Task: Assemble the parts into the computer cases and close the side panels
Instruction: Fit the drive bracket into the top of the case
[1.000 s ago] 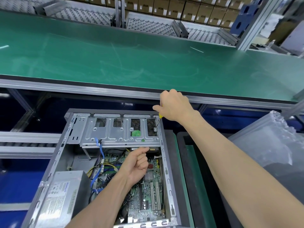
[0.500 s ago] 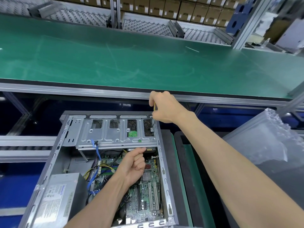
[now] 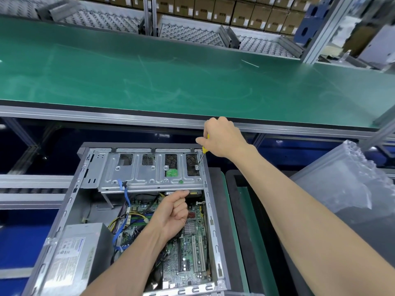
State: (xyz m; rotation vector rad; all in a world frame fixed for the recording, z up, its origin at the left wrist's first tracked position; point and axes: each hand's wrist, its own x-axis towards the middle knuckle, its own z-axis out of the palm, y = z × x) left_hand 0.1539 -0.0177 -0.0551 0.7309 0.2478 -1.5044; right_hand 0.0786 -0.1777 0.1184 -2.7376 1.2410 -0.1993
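Gripping screwdriver (image 3: pixel 203 155) — right hand (image 3: pixel 223 136) — tip on drive cage (image 3: pixel 149 174).

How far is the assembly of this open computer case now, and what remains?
Done: the grey power supply box, green motherboard and silver metal drive cage sit inside the open grey computer case. In hand: the right hand holds a yellow-handled screwdriver with its tip at the cage's right corner; the left hand braces under the cage edge. Left: no side panel is on yet.
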